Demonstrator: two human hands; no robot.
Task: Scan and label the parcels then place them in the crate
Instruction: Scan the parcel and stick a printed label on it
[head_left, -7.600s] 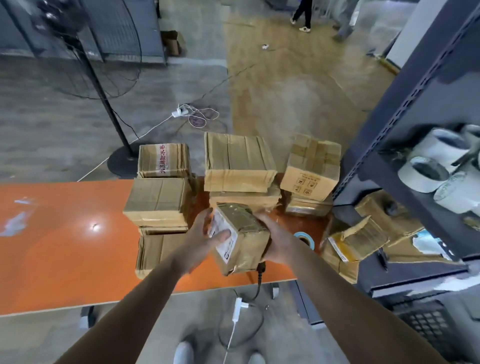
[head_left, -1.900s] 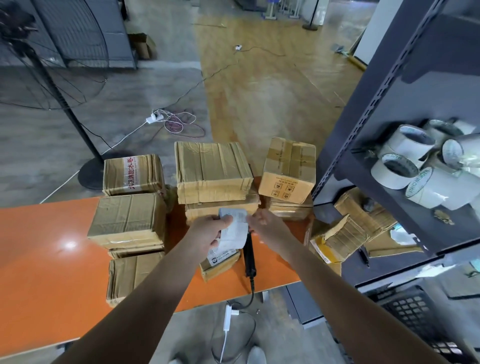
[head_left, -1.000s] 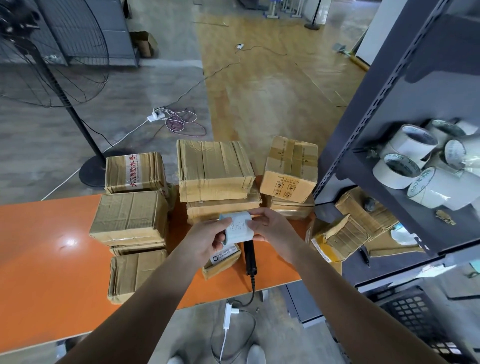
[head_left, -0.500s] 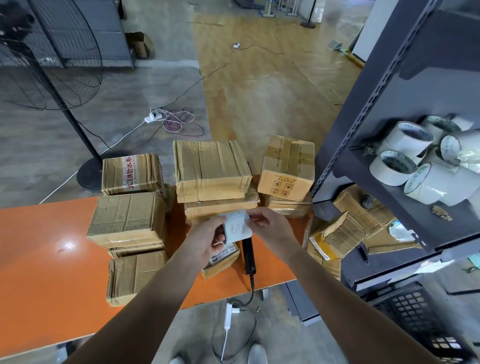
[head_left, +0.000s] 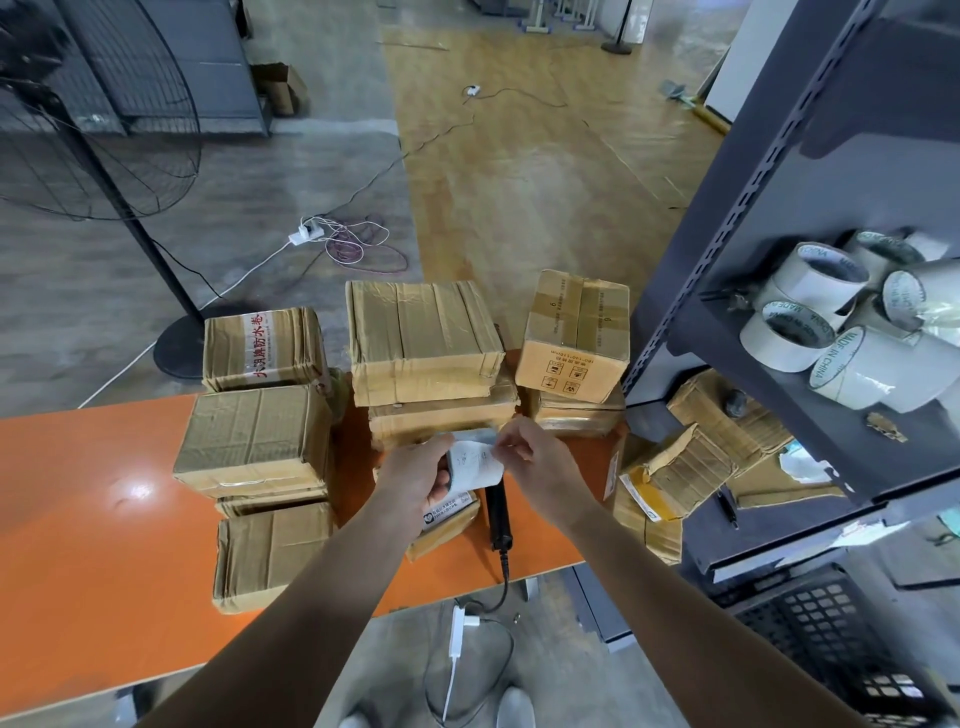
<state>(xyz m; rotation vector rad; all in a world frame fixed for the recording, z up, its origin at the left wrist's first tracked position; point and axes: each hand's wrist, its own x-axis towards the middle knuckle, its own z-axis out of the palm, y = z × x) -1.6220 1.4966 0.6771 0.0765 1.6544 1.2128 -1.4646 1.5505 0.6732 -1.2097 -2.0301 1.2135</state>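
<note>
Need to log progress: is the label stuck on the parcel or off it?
Off it. The left hand and right hand pinch the label over the small parcel on the table.

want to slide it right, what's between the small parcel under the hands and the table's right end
Head view: the black scanner lies on the orange table just right of the small parcel, cable over the near edge; beyond it, bare tabletop.

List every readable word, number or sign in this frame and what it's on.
"MADE IN CHINA": core of a tape roll.
"防水卷", red, within a longer blurred line: rear left box.
"6": rear right box; its small print is unreadable.
Label pinched by the left hand and right hand: print too blurred.
White sticker on the parcel below: too blurred.
</note>
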